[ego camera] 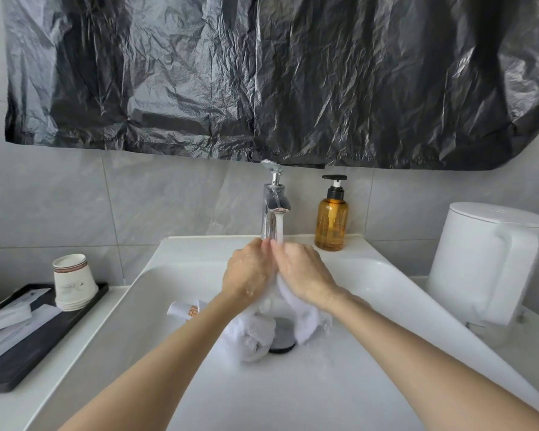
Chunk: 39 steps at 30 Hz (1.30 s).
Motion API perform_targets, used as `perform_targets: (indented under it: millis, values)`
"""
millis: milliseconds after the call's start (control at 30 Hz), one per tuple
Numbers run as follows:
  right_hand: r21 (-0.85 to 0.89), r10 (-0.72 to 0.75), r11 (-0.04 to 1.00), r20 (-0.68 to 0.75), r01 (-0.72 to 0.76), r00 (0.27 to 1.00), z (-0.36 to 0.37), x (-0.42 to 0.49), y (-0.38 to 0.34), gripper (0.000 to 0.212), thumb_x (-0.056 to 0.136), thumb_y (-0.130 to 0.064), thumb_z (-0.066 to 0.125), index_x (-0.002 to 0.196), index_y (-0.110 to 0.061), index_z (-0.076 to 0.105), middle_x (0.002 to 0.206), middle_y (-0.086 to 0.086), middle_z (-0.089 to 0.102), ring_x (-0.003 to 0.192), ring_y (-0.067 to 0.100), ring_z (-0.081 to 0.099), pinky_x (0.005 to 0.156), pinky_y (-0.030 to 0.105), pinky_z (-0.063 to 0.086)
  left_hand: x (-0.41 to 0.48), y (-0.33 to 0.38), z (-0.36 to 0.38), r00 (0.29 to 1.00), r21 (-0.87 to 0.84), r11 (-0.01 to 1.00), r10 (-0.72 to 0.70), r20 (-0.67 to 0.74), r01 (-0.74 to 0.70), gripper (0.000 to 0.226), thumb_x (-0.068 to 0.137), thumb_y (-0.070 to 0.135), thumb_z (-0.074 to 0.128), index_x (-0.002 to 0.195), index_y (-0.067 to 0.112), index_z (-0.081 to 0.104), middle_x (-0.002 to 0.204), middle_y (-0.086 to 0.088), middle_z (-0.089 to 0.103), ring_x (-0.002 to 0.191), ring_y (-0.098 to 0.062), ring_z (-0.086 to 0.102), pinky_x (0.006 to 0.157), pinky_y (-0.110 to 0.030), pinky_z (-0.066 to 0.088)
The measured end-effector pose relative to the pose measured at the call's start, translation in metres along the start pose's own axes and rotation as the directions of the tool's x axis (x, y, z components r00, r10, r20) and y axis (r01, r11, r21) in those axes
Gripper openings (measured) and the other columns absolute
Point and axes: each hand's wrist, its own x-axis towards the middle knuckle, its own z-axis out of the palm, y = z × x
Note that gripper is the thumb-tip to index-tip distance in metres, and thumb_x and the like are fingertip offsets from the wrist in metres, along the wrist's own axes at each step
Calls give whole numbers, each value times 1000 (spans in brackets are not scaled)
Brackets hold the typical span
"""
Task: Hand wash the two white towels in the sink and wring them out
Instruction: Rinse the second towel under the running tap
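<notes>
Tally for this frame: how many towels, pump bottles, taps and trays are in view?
Towels: 2 (held towel, rolled towel)
Pump bottle: 1
Tap: 1
Tray: 1
Total: 5

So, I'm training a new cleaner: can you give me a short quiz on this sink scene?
1. True or false: the tap is running.
2. The soap bottle stands: A left of the tap, B right of it, C in front of it.
3. Fill in: the left hand and right hand hold a white ___ under the water.
Key: 1 true; 2 B; 3 towel.
</notes>
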Motion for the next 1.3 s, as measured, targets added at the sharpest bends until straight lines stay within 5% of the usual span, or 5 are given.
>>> perform_targets:
  millis: [333,433,700,1067,1300]
  values:
    - [639,469,694,-51,-332,882,-36,28,22,33,101,-39,41,77,-16,45,64,-1,36,56,11,38,51,27,30,-2,-14,-15,894,151,988,-79,441,13,52,69,39,73,111,27,44,102,2,62,90,-21,60,74,-32,48]
    - [728,529,590,-20,-350,848,-40,25,21,25,100,-36,43,93,-15,51,77,4,46,68,15,46,56,27,34,-3,-7,-24,905,-209,960,-86,416,187,52,61,30,57,112,18,52,89,-5,63,73,-18,60,64,-28,52]
    - [654,220,700,185,-287,958,-22,18,18,32,101,-26,43,129,-31,59,133,-11,52,126,7,45,102,24,38,-1,15,-24,941,-685,654,-140,307,321,58,61,45,74,111,18,65,95,-5,70,77,-20,67,71,-32,52]
    - [359,286,905,-113,-229,952,9,2,-10,47,100,-52,34,95,-14,59,92,1,65,86,18,59,62,6,38,-8,20,-1,998,-430,902,19,-54,-40,40,100,50,37,90,21,62,96,-2,66,95,-20,62,85,-38,47]
    - [-64,52,996,-83,-57,995,-6,2,-3,42,103,-41,23,95,-19,58,103,17,67,96,41,59,76,43,47,-4,16,1,998,-180,982,59,-3,-59,39,94,46,37,84,12,54,79,-10,62,73,-29,61,60,-28,42]
